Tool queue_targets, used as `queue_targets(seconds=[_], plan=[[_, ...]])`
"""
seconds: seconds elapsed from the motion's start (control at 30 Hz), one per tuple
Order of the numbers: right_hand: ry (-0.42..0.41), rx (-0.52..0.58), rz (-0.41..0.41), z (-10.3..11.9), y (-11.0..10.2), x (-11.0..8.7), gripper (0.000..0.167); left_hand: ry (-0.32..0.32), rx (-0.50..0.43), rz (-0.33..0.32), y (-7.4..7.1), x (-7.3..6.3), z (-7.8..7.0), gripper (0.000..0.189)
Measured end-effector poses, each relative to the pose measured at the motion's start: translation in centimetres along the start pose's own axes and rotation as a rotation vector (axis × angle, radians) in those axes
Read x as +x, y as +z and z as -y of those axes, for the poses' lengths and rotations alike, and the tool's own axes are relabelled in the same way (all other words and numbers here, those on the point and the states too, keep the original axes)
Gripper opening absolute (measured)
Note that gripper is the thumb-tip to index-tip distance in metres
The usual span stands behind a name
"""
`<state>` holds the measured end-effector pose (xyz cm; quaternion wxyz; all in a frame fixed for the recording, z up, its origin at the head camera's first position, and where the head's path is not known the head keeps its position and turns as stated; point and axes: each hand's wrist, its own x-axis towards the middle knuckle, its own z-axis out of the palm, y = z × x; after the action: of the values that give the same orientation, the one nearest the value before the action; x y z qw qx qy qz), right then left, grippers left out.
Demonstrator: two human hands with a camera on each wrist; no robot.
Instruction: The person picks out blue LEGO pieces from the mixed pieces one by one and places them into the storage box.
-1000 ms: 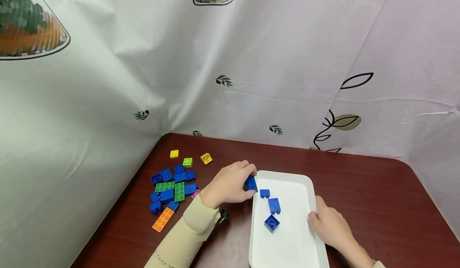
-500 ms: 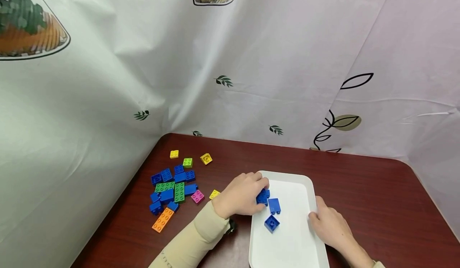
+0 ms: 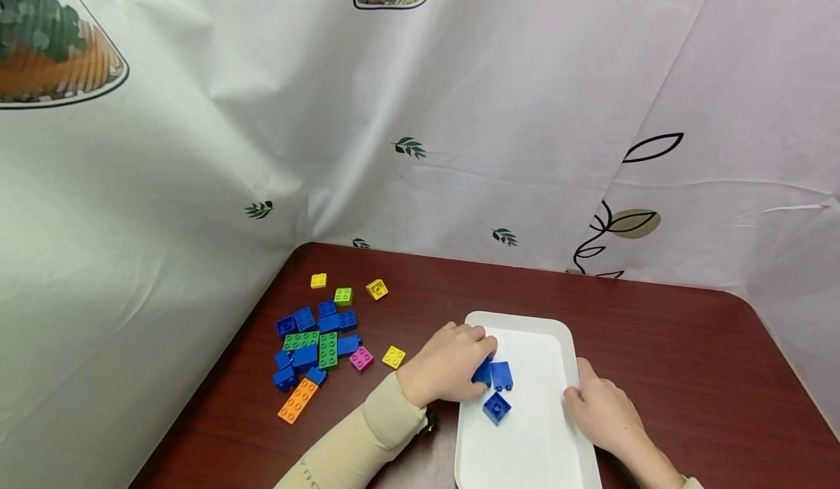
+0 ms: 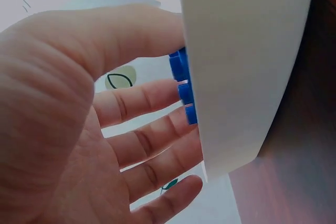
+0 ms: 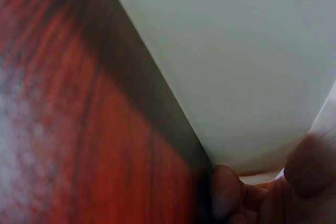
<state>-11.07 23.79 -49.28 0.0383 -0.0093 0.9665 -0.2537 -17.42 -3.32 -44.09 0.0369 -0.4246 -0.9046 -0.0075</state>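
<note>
While the right hand (image 3: 602, 409) grips the white tray's (image 3: 547, 416) three-o'clock edge, the left hand (image 3: 449, 362) surrounds a blue brick (image 3: 482, 374) inside, at ten (pinching? I cannot tell). A second brick (image 3: 502, 375) lies alongside.

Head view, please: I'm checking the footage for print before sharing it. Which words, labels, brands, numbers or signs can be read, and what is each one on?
None can be read with certainty.
Left sleeve: small lettering near the bottom edge, too small and unclear to quote.
Backdrop cloth: plant drawings, no words visible.
Bricks and white tray: no legible text.
</note>
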Motion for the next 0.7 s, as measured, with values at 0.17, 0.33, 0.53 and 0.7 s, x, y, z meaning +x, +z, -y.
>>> queue_targets(seconds=[0.17, 0.33, 0.53, 0.7], plan=[[0.008, 0.005, 0.006, -0.02, -0.01, -0.04, 0.053, -0.025, -0.032, 0.036, 0.06, -0.14, -0.14, 0.059], [0.007, 0.006, 0.007, -0.04, 0.05, -0.05, 0.053, -0.061, -0.052, 0.037, -0.12, -0.25, 0.18, 0.068], [0.004, 0.008, 0.006, -0.08, 0.08, -0.06, 0.052, -0.079, -0.069, 0.042, -0.38, -0.43, 0.55, 0.067], [0.001, 0.006, 0.006, 0.01, -0.01, -0.05, 0.052, -0.082, -0.064, 0.036, -0.42, -0.39, 0.72, 0.066]])
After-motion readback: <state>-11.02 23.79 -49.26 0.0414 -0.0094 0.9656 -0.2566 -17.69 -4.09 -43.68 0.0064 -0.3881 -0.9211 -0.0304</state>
